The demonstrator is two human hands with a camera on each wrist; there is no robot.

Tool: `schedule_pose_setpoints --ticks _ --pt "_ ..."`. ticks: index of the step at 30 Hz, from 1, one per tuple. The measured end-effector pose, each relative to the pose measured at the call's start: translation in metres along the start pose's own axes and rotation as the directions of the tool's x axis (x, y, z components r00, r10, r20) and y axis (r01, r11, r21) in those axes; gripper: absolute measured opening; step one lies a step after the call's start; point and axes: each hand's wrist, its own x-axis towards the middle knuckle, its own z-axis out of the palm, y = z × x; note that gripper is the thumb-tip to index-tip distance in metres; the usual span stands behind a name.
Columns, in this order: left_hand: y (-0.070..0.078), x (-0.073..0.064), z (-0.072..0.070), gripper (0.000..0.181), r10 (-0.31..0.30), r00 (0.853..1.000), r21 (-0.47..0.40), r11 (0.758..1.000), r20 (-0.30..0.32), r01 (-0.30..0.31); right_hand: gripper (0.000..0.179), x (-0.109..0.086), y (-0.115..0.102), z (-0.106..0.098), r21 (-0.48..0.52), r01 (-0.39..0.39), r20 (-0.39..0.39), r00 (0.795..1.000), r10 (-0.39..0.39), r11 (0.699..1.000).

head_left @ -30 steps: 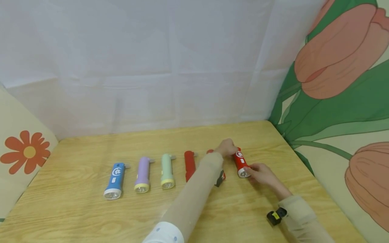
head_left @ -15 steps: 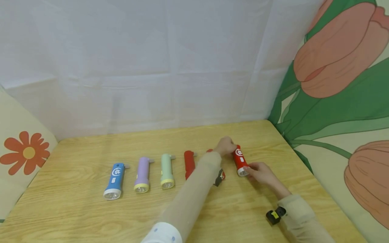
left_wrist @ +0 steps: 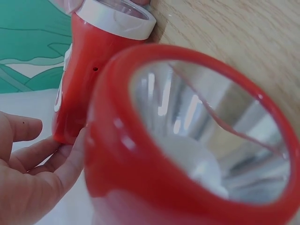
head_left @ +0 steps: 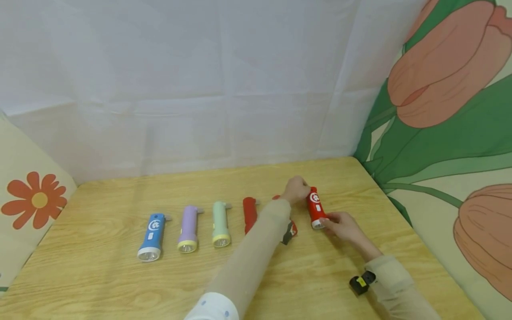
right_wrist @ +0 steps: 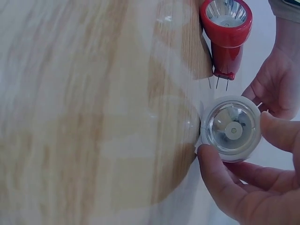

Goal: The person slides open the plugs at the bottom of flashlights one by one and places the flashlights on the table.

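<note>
A red flashlight [head_left: 316, 208] with a white rim lies at the right of the row, its lens towards me. My right hand [head_left: 344, 229] pinches its white rim [right_wrist: 206, 126] between thumb and fingers. At the tail end is my left hand [head_left: 296, 190]. In the left wrist view, its fingers [left_wrist: 65, 166] touch the tail while the thumb stays apart. A second red flashlight [left_wrist: 105, 154], red-rimmed, fills the near part of that view. My left forearm hides most of it in the head view. The right wrist view shows this flashlight [right_wrist: 228, 47] with two metal prongs at its tail.
To the left on the wooden table [head_left: 108, 284] lie a blue flashlight [head_left: 153, 235], a purple one [head_left: 189, 229], a green one [head_left: 220, 224] and another red one [head_left: 250, 213], partly behind my left arm. A white cloth [head_left: 192, 89] hangs behind the table.
The white-rimmed red flashlight has slid slightly away from me, towards the back of the table, with both hands moving along at its ends. The other flashlights have stayed in place.
</note>
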Motion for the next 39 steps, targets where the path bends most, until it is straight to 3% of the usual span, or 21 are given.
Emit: schedule_pose_setpoints --ticks 4,10,22,32,39 --pt "0.0011 0.0001 0.0004 0.014 0.004 1.0 0.0 1.0 -0.025 -0.004 0.04 0.0009 0.0011 0.0004 -0.004 -0.013 -0.011 1.0 0.013 1.0" --pt "0.0009 0.0004 0.0019 0.012 -0.029 0.999 -0.081 0.996 -0.039 0.026 0.041 -0.0007 0.0008 0.0003 -0.007 0.0 -0.01 1.0 0.0 1.0" --pt "0.0016 0.0005 -0.0003 0.013 -0.037 0.995 -0.06 0.998 -0.091 0.031 0.046 -0.002 0.0019 -0.0008 -0.048 -0.007 -0.026 1.0 0.006 0.999" --pt "0.0047 -0.0033 -0.0027 0.014 -0.088 0.992 -0.202 0.977 -0.094 0.067 0.044 -0.0004 0.0042 -0.0021 -0.074 0.016 -0.03 0.999 -0.018 0.997" --pt "0.0058 -0.0043 -0.0029 0.015 -0.089 0.99 -0.231 0.971 -0.113 0.061 0.045 -0.0018 0.0022 -0.0027 -0.064 0.028 -0.031 0.999 -0.03 0.998"
